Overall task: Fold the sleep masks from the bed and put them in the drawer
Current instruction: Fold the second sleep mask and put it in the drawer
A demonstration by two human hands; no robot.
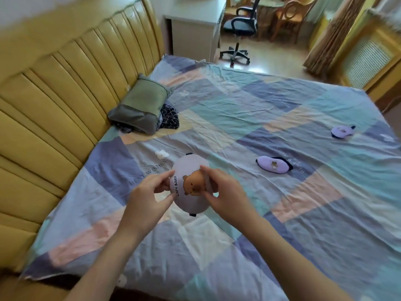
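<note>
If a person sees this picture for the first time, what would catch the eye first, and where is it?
First, the lilac sleep mask with a brown capybara, held up in the centre by the left hand and the right hand above the patchwork bedsheet. Next, two more purple masks lie flat to the right, the nearer mask and the farther mask. The yellow padded headboard fills the left side.

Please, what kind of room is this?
Most likely a home bedroom: a wide bed with a patchwork sheet, a padded yellow headboard, a pillow against it, and a desk with an office chair beyond.
</note>
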